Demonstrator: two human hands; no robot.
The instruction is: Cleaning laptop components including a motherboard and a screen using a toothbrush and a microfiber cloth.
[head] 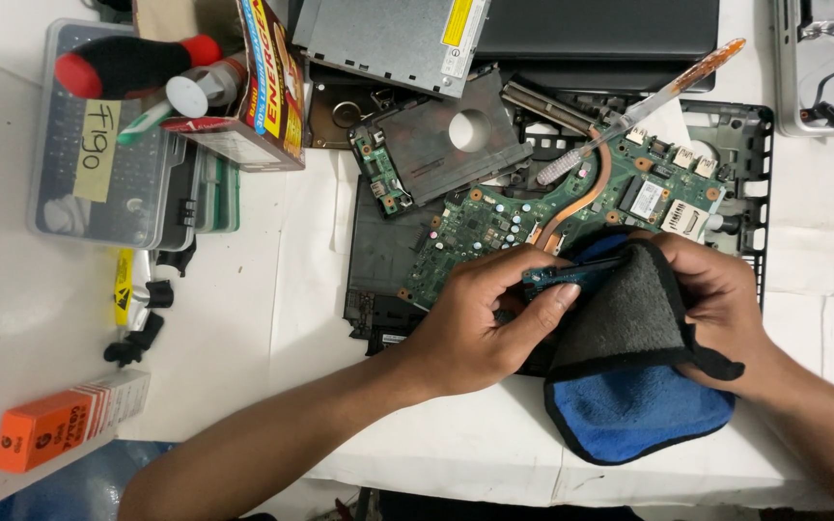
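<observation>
– what is being done now?
– a small blue circuit board is pinched by the left hand and wiped with a cloth clamped in the right hand, near the worktop's front edge; a firm, gentle rub seems needed next

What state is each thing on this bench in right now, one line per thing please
left hand: pinching a small green circuit module
right hand: gripping a folded grey and blue cloth against the module
green motherboard: bare, lifted out, lying on the opened laptop base
optical drive: removed, lying flat
clear bit case: lid shut
orange box: closed, lying on its side
</observation>
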